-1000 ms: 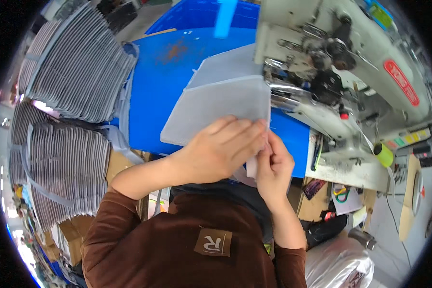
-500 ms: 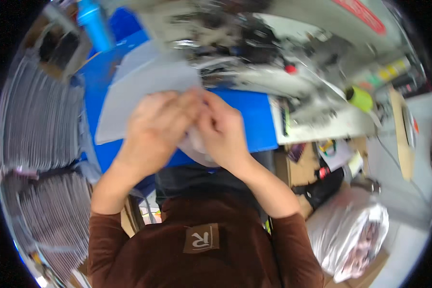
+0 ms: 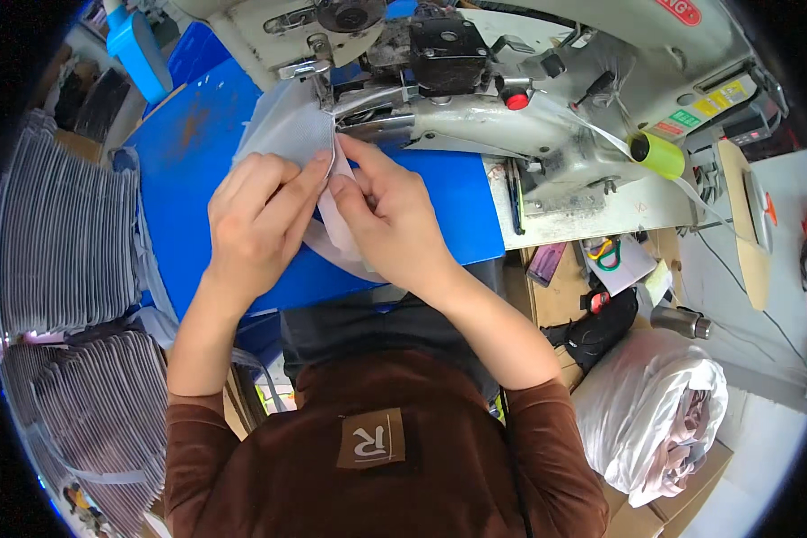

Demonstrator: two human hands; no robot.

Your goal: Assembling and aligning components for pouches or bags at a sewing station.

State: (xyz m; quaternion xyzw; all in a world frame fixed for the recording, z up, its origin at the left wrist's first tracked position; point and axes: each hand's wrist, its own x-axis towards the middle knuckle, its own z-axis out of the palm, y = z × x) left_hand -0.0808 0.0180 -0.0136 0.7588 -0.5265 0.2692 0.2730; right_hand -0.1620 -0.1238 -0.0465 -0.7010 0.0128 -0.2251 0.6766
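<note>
A pale grey, sheer fabric piece (image 3: pixel 282 121) lies on the blue work surface (image 3: pixel 184 170), its far edge at the needle area of the sewing machine (image 3: pixel 475 121). My left hand (image 3: pixel 258 220) pinches the fabric's right edge, close to the machine. On the other side of that edge, my right hand (image 3: pixel 394 220) holds a pale pinkish fabric strip (image 3: pixel 337 220) between thumb and bent fingers. The strip's lower end hangs toward me, next to a curved pale fabric edge. My fingers hide part of where the two layers meet.
Tall stacks of folded grey fabric (image 3: pixel 67 233) stand at the left. A blue bottle-like container (image 3: pixel 139 56) is at the far left. White tape runs through a lime-green spool (image 3: pixel 656 154). To the right are scissors (image 3: pixel 608 254), a metal flask (image 3: pixel 681 322) and a white plastic bag (image 3: pixel 659 421).
The grey fabric has moved forward to the machine's needle area. My hands, blurred and close together before, are now a little apart along its edge. The whole view has shifted slightly.
</note>
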